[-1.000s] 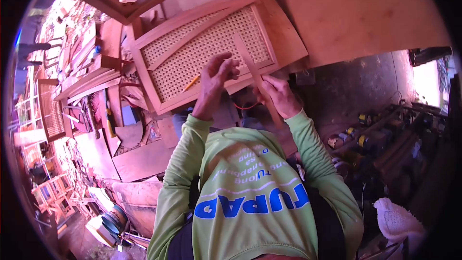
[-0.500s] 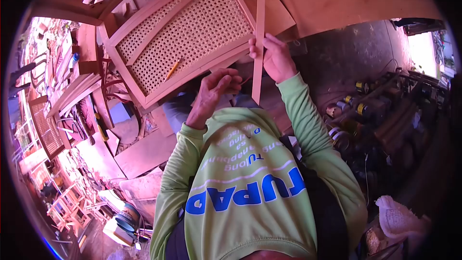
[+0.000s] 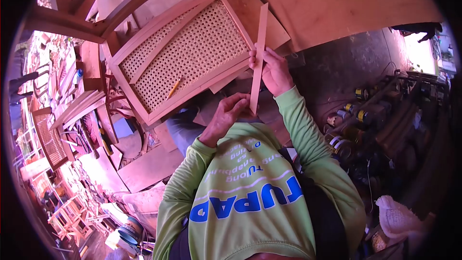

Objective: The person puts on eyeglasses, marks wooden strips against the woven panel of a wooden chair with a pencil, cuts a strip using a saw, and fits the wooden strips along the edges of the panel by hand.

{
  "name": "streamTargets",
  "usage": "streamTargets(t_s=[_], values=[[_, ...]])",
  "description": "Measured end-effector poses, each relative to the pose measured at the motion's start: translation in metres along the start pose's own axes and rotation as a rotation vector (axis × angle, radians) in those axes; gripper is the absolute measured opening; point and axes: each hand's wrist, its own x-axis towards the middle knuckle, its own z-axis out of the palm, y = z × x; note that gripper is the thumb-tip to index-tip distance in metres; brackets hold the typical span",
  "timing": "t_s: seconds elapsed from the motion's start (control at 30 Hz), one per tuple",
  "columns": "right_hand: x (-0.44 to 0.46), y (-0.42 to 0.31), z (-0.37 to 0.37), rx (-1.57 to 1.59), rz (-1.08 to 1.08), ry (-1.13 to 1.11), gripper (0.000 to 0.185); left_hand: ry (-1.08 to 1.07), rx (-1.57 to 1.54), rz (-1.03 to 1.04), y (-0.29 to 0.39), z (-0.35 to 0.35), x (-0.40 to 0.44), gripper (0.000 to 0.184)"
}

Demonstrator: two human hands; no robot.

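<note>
My right hand (image 3: 276, 71) is closed around the middle of a thin, flat wooden strip (image 3: 261, 38), which stands nearly upright in the view. At the strip's lower end, the bent fingers of my left hand (image 3: 230, 114) close on it. Just beyond my hands lies a wooden frame (image 3: 192, 97) with a woven cane panel (image 3: 192, 53). A yellow pencil (image 3: 174, 88) rests on the cane near the frame's near edge. Another long wooden strip (image 3: 166, 41) lies diagonally across the panel.
A broad wooden board (image 3: 346, 5) extends at the upper right. Curved chair parts (image 3: 139, 0) stand at the upper left. Wood pieces (image 3: 79, 108) and a second cane panel (image 3: 50, 137) lie to the left. Tools and dark clutter (image 3: 356, 110) line the right side.
My left hand has moved right to the lower end of the strip and its fingers have closed there. My right hand keeps its hold. The view has shifted slightly.
</note>
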Motion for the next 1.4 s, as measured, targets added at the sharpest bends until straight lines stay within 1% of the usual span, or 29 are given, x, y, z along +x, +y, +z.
streamTargets(t_s=[0.07,0.17,0.33,0.57,0.67,0.77,0.8,0.87,0.9,0.97,1.0,1.03,1.07,1.1,1.17,1.2,1.23,1.27,1.3,1.33,1.4], values=[[-0.003,-0.004,0.006,0.015,0.005,0.012,0.026,-0.008,0.025,0.01,0.0,0.003,0.001,0.032],[-0.006,-0.004,0.006,-0.011,0.025,-0.043,0.026,-0.011,0.079,0.03,-0.003,0.006,0.003,0.026],[-0.004,-0.001,0.004,0.007,0.064,-0.19,0.029,-0.025,0.134,0.06,-0.007,0.003,0.008,0.023],[-0.01,-0.005,0.019,0.012,0.093,-0.156,0.028,-0.002,0.163,0.089,-0.014,-0.001,0.004,0.02],[-0.008,0.001,0.015,-0.001,0.079,-0.188,0.03,0.003,0.196,0.08,-0.018,-0.003,0.003,0.021],[-0.008,0.009,0.017,-0.091,0.002,-0.14,0.033,0.011,0.235,0.087,-0.024,-0.007,0.002,0.021],[-0.008,0.009,0.018,-0.207,-0.008,-0.114,0.034,-0.004,0.175,0.072,-0.028,-0.01,0.002,0.022],[-0.013,0.014,0.018,-0.424,-0.018,-0.045,0.038,0.012,0.237,0.119,-0.03,-0.01,0.0,0.027],[-0.02,0.019,0.03,-0.515,-0.136,0.063,0.039,0.032,0.269,0.111,-0.025,-0.008,0.001,0.027],[-0.028,0.038,0.029,-0.626,-0.287,0.116,0.041,0.074,0.339,0.087,-0.013,-0.002,-0.002,0.026],[-0.029,0.052,0.025,-0.679,-0.366,0.14,0.042,0.059,0.453,0.114,-0.006,-0.003,-0.003,0.026],[-0.023,0.074,0.007,-0.629,-0.415,0.138,0.048,0.044,0.567,0.143,0.002,-0.004,-0.003,0.025],[-0.023,0.084,-0.002,-0.775,-0.499,0.159,0.049,0.029,0.676,0.169,0.007,-0.006,-0.004,0.024],[-0.022,0.089,-0.01,-0.922,-0.584,0.181,0.051,0.015,0.854,0.306,0.017,-0.017,-0.001,0.019],[-0.021,0.073,-0.005,-1.175,-0.792,0.146,0.054,0.273,0.935,0.602,0.028,-0.053,0.022,0.019],[-0.021,0.064,-0.002,-1.293,-0.907,0.145,0.056,0.532,1.157,0.739,0.046,-0.073,0.033,0.026],[-0.02,0.058,0.002,-1.266,-0.84,0.134,0.056,0.652,1.303,0.761,0.086,-0.083,0.034,0.034],[-0.021,0.054,0.004,-1.238,-0.773,0.128,0.056,0.727,1.482,0.879,0.109,-0.108,0.044,0.044],[-0.021,0.051,0.007,-1.062,-0.571,0.143,0.056,0.797,1.497,0.82,0.124,-0.127,0.052,0.048],[-0.018,0.049,0.006,-1.161,-0.662,0.14,0.057,0.83,1.557,0.828,0.138,-0.141,0.058,0.053],[-0.01,0.046,0.004,-1.359,-0.842,0.128,0.058,0.848,1.676,0.897,0.147,-0.174,0.072,0.047]])
